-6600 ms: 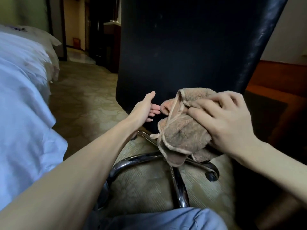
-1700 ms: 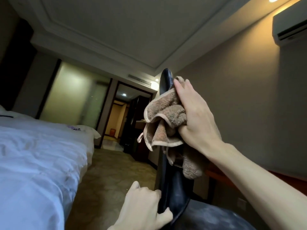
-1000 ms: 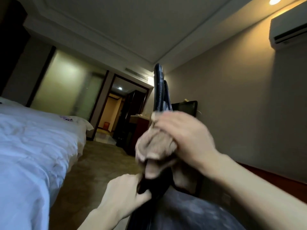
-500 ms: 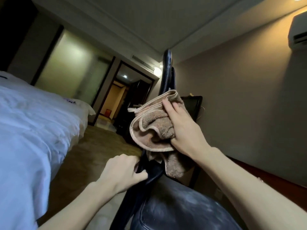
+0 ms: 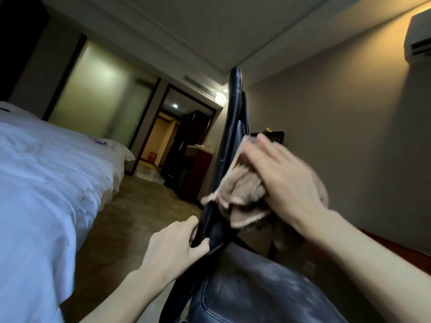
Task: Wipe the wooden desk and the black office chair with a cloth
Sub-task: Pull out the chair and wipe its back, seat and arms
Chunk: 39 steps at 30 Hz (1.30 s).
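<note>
Presently the right grip (image 5: pixel 286 183) lies flat, fingers straight, pressing the cloth (image 5: pixel 242 194) against the backrest edge of the black office chair (image 5: pixel 233 117). The left grip (image 5: pixel 177 245) pinches that edge lower down. Step, as judged: backrest wipe; next calls for steady strokes toward the dusty seat (image 5: pixel 256 287). No legible writing.

The right hand (image 5: pixel 286 183) has brought the cloth (image 5: pixel 242 194) down from the top of the backrest (image 5: pixel 229 136) to about halfway along its edge. In the last half second it has slid the cloth off the left side toward the seat side, and both are now blurred. The left hand (image 5: pixel 175 248), flat and open against the chair's back some seconds ago, now grips the backrest's lower edge.
</note>
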Tool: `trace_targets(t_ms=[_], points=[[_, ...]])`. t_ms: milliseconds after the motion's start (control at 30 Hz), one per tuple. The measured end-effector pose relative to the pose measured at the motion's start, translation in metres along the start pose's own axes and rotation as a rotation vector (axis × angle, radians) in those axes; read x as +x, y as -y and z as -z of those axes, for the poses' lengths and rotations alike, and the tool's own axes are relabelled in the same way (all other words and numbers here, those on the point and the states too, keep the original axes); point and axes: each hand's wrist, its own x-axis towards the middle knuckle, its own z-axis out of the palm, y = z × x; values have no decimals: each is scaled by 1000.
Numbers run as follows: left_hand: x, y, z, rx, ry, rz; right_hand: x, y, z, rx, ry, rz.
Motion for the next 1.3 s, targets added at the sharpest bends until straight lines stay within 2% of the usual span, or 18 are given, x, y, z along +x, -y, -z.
trace_targets(t_ms=[133, 200, 267, 333, 400, 500, 567, 633, 733, 800, 900, 967, 1067, 1167, 1300], points=[[-14, 3, -1, 11, -24, 3, 27, -2, -6, 80, 5, -231], [-22, 6, -2, 29, -18, 7, 23, 14, -21, 125, 97, -244], [-32, 12, -2, 51, 18, -13, 4, 34, -38, 162, 112, -230], [-42, 21, -3, 90, 65, -39, -20, 49, -52, 162, 45, -146], [-50, 27, -4, 121, 89, -40, -46, 58, -62, 137, 32, 20], [-52, 29, -5, 107, 103, -9, -79, 70, -75, 52, 162, 279], [-49, 29, -7, 98, 112, 9, -88, 70, -79, 25, 223, 317], [-41, 32, -11, 44, 68, 73, -86, 59, -77, 21, 206, 263], [-14, 46, -16, -175, 31, 307, -75, 37, -68, 6, 150, 120], [10, 55, -19, -395, 182, 458, -68, 25, -61, 5, 120, 45], [34, 59, -25, -608, 423, 562, -60, 16, -60, -16, 81, -2], [35, 58, -34, -596, 400, 573, -59, 14, -62, -42, 43, 1], [31, 61, -49, -458, 308, 574, -55, 14, -70, -69, -23, 21], [26, 62, -50, -477, 264, 569, -43, 14, -80, -76, -62, 16], [25, 70, -39, -500, 254, 477, -2, 4, -84, -127, -80, 55]])
